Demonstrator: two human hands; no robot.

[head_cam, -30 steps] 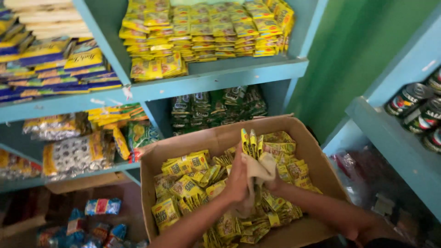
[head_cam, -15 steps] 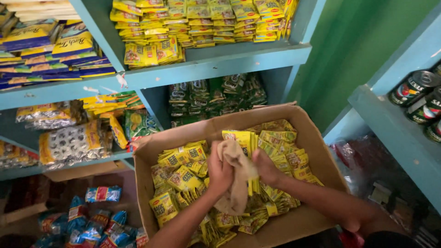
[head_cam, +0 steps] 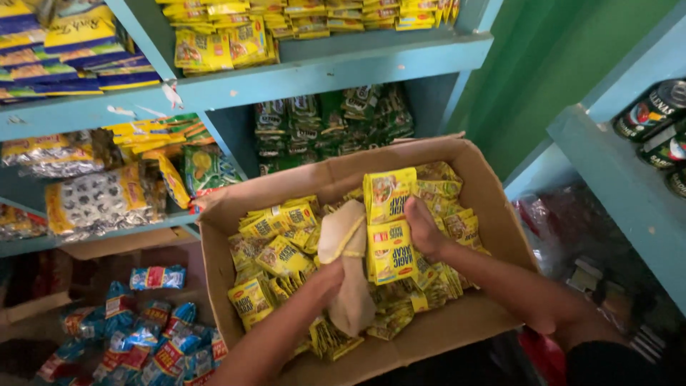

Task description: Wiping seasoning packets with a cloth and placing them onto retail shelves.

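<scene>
Shelving [head_cam: 321, 68] behind carries stacked packets; cardboard box [head_cam: 493, 207] below is full of yellow sachets. Beige cloth [head_cam: 346, 268] hangs over them, long axis running top to bottom of view, left hand [head_cam: 330, 275] closed on it. Right hand [head_cam: 423, 230] pinches a sachet strip [head_cam: 389, 221] upright, long axis vertical, above the box centre. Risk: strip buckling, slipping from that edge-only pinch.

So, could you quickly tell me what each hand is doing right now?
Left hand: closed on a beige cloth.
Right hand: closed on yellow sachets.
</scene>
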